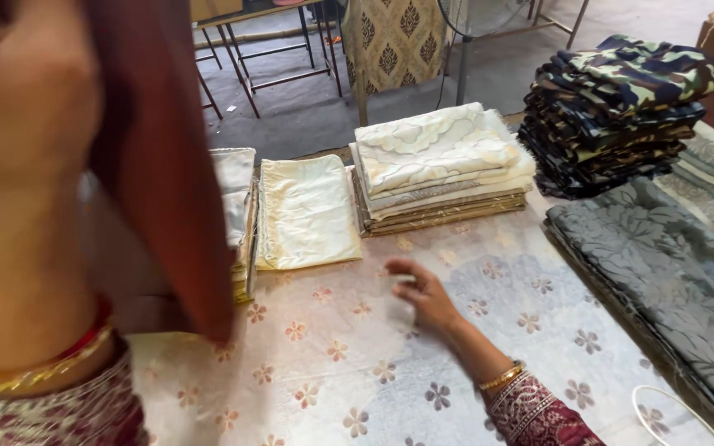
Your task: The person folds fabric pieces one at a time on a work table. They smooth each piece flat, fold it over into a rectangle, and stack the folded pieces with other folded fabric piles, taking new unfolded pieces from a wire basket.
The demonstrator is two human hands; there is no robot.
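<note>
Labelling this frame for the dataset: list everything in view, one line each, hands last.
flowered cloth: one, pale with small pink and grey flowers, spread over the work surface
cream folded stack: one pile, cream and gold, far side, centre
cream folded piece: one, left of that stack
camouflage stack: one pile, green and dark blue, far right
grey patterned fabric: one folded length, right edge
reddish-brown cloth: one, hanging at left, close to camera
metal stool frames: at least two, on the floor behind
right hand: flat on the flowered cloth, fingers spread, gold bangle at wrist
left hand: raised, blurred, by the reddish-brown cloth; grip unclear
</note>
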